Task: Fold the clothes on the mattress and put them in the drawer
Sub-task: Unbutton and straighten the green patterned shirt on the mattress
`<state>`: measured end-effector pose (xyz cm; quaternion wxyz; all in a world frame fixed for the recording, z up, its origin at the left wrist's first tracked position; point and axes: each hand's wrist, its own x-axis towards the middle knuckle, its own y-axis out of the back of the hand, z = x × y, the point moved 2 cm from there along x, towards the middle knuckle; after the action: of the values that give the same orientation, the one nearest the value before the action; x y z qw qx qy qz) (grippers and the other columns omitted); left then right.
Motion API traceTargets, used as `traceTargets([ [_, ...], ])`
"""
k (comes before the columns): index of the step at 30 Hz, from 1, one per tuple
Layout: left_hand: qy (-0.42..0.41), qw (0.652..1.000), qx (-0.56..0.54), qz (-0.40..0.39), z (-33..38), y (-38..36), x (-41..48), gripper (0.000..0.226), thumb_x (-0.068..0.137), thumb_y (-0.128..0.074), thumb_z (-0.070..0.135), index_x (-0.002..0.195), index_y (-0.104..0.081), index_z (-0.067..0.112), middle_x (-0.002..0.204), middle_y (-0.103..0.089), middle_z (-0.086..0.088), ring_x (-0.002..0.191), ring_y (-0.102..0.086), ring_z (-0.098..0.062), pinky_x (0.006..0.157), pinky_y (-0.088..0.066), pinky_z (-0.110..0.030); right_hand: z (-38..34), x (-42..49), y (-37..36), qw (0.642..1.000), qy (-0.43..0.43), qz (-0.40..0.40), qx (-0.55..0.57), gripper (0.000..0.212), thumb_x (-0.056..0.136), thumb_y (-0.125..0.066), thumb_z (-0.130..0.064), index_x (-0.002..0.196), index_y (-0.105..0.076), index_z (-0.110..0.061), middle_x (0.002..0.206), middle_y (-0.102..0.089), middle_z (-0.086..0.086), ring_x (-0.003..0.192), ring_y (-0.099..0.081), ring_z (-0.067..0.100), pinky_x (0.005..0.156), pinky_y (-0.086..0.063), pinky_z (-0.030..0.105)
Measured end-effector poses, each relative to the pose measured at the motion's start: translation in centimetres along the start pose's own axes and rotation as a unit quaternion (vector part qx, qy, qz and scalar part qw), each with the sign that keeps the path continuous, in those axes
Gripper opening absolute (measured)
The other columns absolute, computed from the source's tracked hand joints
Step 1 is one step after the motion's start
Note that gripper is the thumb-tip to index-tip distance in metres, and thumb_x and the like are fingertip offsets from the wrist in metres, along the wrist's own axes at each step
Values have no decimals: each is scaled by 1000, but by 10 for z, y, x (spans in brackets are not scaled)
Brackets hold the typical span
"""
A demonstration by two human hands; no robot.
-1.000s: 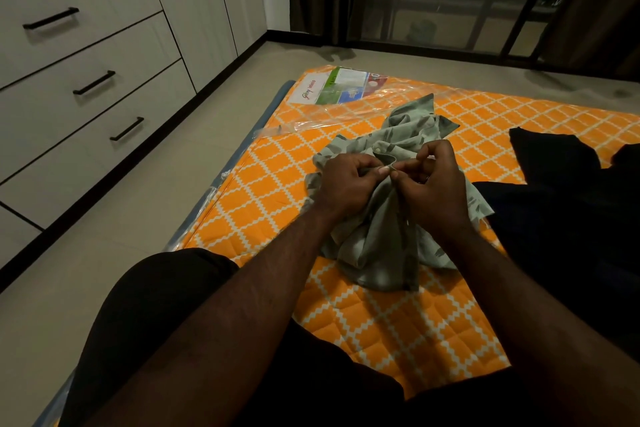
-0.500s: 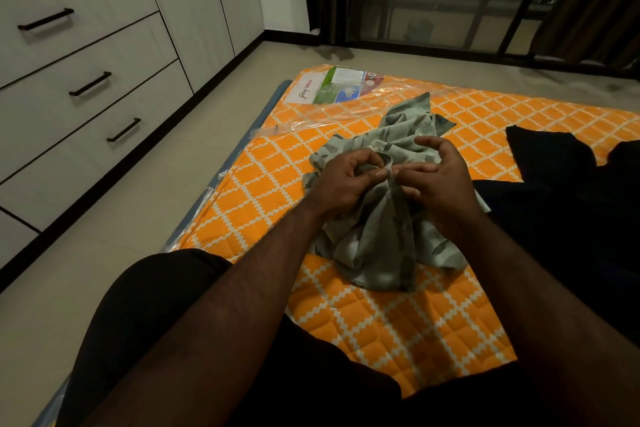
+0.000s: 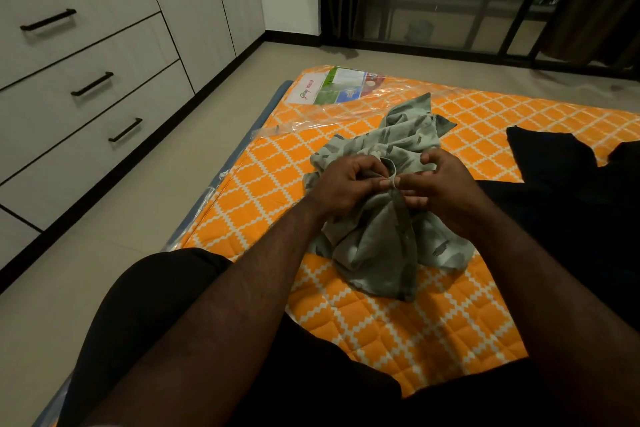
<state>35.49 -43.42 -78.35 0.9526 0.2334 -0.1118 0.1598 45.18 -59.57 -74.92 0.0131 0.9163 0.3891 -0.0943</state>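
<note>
Person is sitting at the edge of an orange quilted mattress (image 3: 273, 184), looking down along both bare forearms, with knees in black shorts filling the six o'clock part of the view.

At the centre, the left hand (image 3: 349, 184) and the right hand (image 3: 446, 191) are meeting almost fingertip to fingertip. Each is pinching the top of a sage-green printed shirt (image 3: 377, 250), just where its button strip begins. They seem to be working a button or lining up the collar end, though that detail is too small to tell. Lifting the shirt by this point is letting the rest gather in loose folds on the mattress below the hands. That is probably being done so the front can be squared up before it is laid flat.

At three o'clock, a heap of dark clothes (image 3: 554, 163) is lying on the mattress, apparently waiting its turn. At twelve o'clock, beyond the shirt, clear plastic wrap with a printed label (image 3: 332, 85) is covering the mattress corner.

At nine to ten o'clock, across a strip of pale floor, a white drawer unit (image 3: 86, 55) with black bar handles is standing with every drawer closed. Judging by this, the task is at an early stage: nothing is folded yet, and a drawer will need opening.
</note>
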Motion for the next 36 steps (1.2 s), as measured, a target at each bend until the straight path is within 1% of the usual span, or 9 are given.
traceTargets([
  [5,29,997,-65,-9,3,5,-2,8,88,-75,10,94,-74,4,93,-72,-6,91,-68,-19,85,-57,-40,0,-4,-6,999,-4,-40,2,34,90,-68,7,109,-45,-10,69,-64,4,58,-66,16,53,-53,29],
  [9,71,987,-122,75,4,1,-1,14,84,-79,4,93,-69,2,91,-71,-12,87,-70,-19,81,-60,-39,8,1,-7,997,44,45,-47,34,89,-74,-1,100,-46,-18,78,-63,11,67,-65,26,61,-53,41],
  [13,102,975,-159,116,9,-11,-1,27,83,-82,14,93,-63,-2,82,-66,-11,74,-64,-17,70,-56,-36,20,2,-13,971,134,130,-150,34,90,-73,-8,92,-43,-24,71,-61,3,61,-59,16,53,-49,33],
  [17,148,951,-232,138,5,-20,-2,24,84,-81,11,93,-65,-4,90,-71,-12,84,-72,-26,74,-62,-41,22,0,-19,938,191,180,-226,32,90,-74,-15,93,-42,-18,73,-62,11,59,-55,10,53,-47,30],
  [20,147,953,-215,158,2,-20,-1,13,88,-76,5,93,-67,-2,86,-72,-8,80,-72,-18,72,-61,-36,24,0,-20,965,158,149,-148,34,89,-71,-5,93,-41,-21,72,-60,14,62,-60,20,57,-51,38],
  [24,104,969,-170,150,0,-15,2,9,89,-73,5,93,-66,9,95,-69,-22,88,-67,-28,84,-58,-52,21,3,-21,995,44,91,24,36,93,-66,5,115,-41,-10,82,-61,13,67,-62,19,60,-55,31],
  [30,70,978,-163,110,3,-14,2,17,91,-69,5,96,-61,18,98,-61,-7,89,-60,-20,84,-55,-49,23,6,-11,981,-60,-18,186,51,95,-62,4,142,-42,6,101,-67,16,81,-70,19,72,-60,27],
  [33,85,977,-133,142,-1,-17,1,15,91,-71,8,101,-61,12,98,-66,-4,88,-65,-18,82,-56,-44,28,4,-17,996,-19,46,74,26,97,-67,-8,119,-54,-3,100,-67,18,77,-71,16,68,-59,27],
  [36,118,975,-86,170,-7,-18,-1,11,89,-74,9,98,-67,11,100,-71,-2,95,-69,-16,86,-59,-42,30,2,-22,990,43,75,-108,31,93,-74,-30,103,-59,-5,89,-71,15,70,-70,19,63,-60,29],
])
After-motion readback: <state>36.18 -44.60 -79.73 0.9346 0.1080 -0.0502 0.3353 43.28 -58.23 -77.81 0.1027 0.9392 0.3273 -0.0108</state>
